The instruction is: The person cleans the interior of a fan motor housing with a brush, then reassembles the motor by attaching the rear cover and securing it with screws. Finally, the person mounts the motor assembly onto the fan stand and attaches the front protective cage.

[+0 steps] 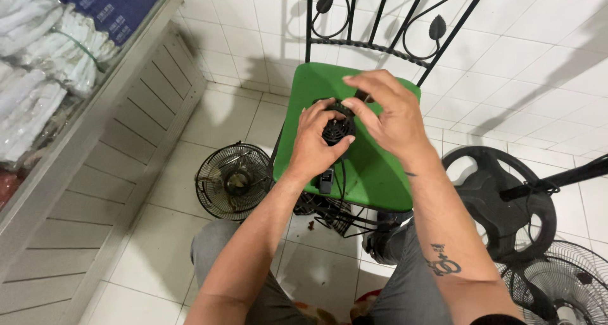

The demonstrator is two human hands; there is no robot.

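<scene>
The small black fan motor (337,127) sits up over the middle of the green chair seat (373,173), its vented round housing facing the camera, and the left hand (315,149) has it wrapped from the near side, grip closed around the body with the thumb across the lower right of the housing. The right hand (391,113) comes in from above and the far side, fingertips pinched narrow on something at the motor's top edge, though what they pinch is hidden. A dark cable with a small black switch block (325,181) trails down toward the near edge of the seat. By the look of it the fan is already stripped: a wire fan guard (233,180) lies on the tiled floor left of the chair, the round black base (491,198) to the right, another grille (557,287) in the lower right corner. The motor itself remains in hand, not yet set down.
</scene>
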